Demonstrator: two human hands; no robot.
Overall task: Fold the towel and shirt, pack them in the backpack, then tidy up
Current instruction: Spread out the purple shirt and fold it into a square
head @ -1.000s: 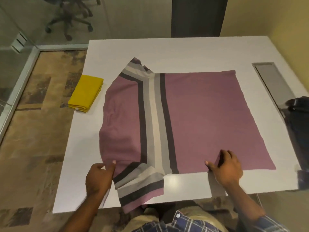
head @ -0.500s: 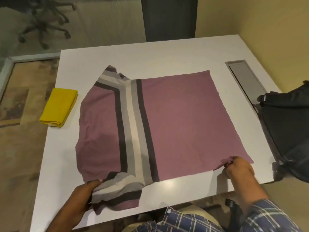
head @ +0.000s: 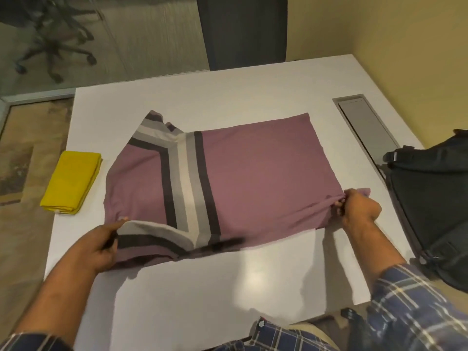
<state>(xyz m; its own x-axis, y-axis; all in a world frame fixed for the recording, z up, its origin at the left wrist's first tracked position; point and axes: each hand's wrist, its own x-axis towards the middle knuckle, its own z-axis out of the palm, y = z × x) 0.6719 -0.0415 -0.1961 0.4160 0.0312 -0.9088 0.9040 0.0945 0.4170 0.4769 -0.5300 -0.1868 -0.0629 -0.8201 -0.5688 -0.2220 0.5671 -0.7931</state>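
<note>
- As the near edge of the shirt [head: 253, 173] is lifting off the white tabletop [head: 228, 92], the left hand [head: 97, 249] is pinching the striped sleeve end and the right hand [head: 358, 210] is gripping the bunched hem corner.
- The shirt is lying spread across the middle of the tabletop, its far edge flat and its near edge raised between the two hands.
- The risk from here, as a judgement: the soft knit is likely to sag between the two grip points, so the fold line could be coming down crooked or trapping a wrinkle.
- The loose sleeve is doubling over itself at the left, and it could be slipping out sideways if that hand is letting go early.
- The fabric is looking thin, matte and limp, mauve with grey, cream and dark bands.
- The yellow towel [head: 72, 182] is sitting folded into a neat rectangle at the left edge, well apart from the shirt and partly overhanging.
- The black backpack [head: 435, 206] is lying slumped at the right edge, just beside the right hand, with webbing straps and a plastic buckle showing.
</note>
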